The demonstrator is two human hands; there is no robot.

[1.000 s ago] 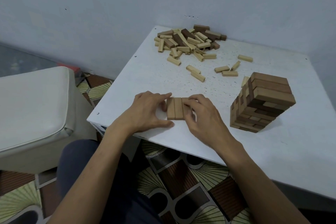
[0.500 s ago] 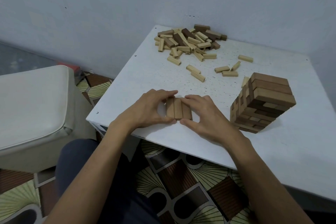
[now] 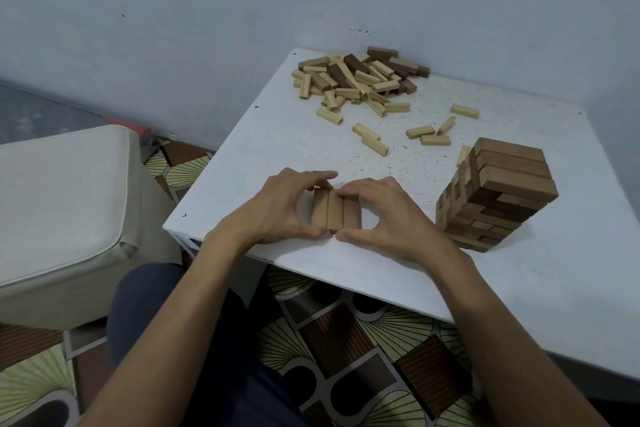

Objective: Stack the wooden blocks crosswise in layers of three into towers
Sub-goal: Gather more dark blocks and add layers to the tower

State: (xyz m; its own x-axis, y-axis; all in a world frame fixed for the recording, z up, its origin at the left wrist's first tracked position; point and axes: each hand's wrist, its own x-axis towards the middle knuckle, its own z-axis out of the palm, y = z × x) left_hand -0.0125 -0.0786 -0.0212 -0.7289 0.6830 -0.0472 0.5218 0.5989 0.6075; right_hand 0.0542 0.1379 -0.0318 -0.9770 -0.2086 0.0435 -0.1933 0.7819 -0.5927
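Frame centre: left hand (image 3: pixel 277 208) & right hand (image 3: pixel 382 215) pinch a three-block row (image 3: pixel 336 213) flat on the white table (image 3: pixel 519 288), squaring a new tower's base. Next prob. crosswise blocks from pile (image 3: pixel 360 80), upper centre.

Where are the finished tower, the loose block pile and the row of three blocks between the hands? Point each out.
finished tower (image 3: pixel 498 198): head view, front face of the stack.
loose block pile (image 3: pixel 356 78): head view, middle of the heap.
row of three blocks (image 3: pixel 335 212): head view, middle block's top.
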